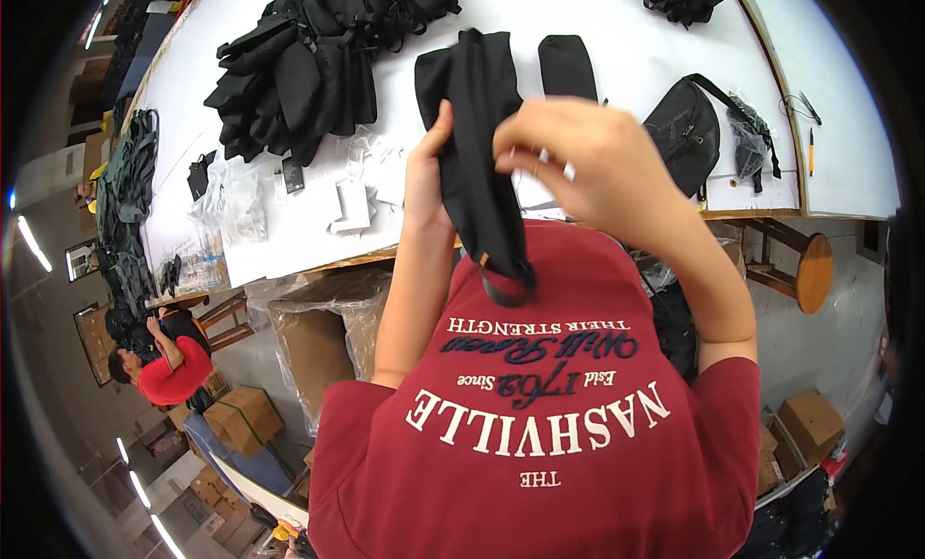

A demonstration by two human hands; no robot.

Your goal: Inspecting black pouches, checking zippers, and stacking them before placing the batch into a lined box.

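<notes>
A long black fabric pouch (469, 125) is upright in front of my chest, over the table's near edge. My left hand (431, 178) is closed on its left side, thumb laid along the front. At its lower end are a small orange tab and a dark strap loop (508, 289). Beside the pouch's right edge, my right hand (588, 154) is raised with its fingers curled. Motion smears those fingers, so whether they pinch anything is unclear. Just beyond that hand lies a smaller flat black piece (567, 66) on the white table (617, 10).
A heap of black pouches (299, 72) covers the back left. Nearer are clear plastic bags (231, 198) and a small white box (349, 207). To the right lie a black strapped bag (684, 135) and an orange pen (811, 152). A wooden stool (812, 273) stands below; another person (173, 361) works at left.
</notes>
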